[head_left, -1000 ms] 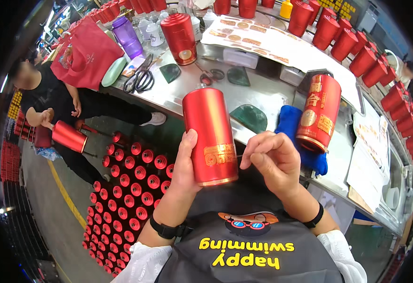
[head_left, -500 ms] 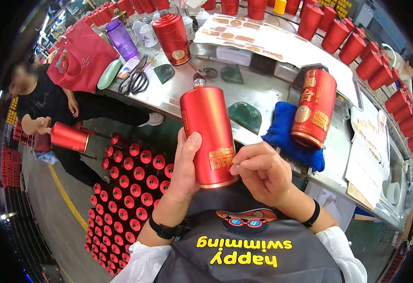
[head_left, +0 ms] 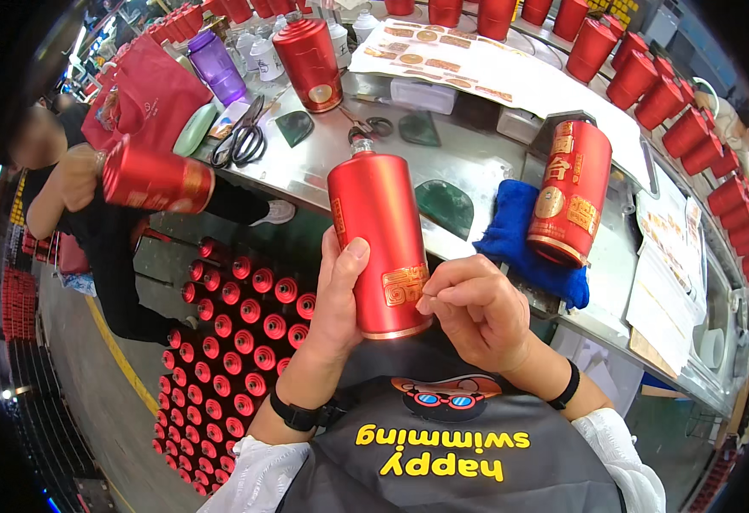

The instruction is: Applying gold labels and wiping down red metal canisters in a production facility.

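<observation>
A metal counter [head_left: 447, 164] spans the background. Before its near edge is a red bottle [head_left: 374, 231], neck pointing toward it. The left hand [head_left: 339, 286] has its grip around the bottle's side; the right hand [head_left: 481, 312] pinches by the gold decal [head_left: 402, 286] near the base, whether on anything I cannot tell.

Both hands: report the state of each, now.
Left hand: closed around the red bottle, holding it.
Right hand: fingers pinched closed by the bottle's lower gold patch; whether they grip anything cannot be told.
</observation>
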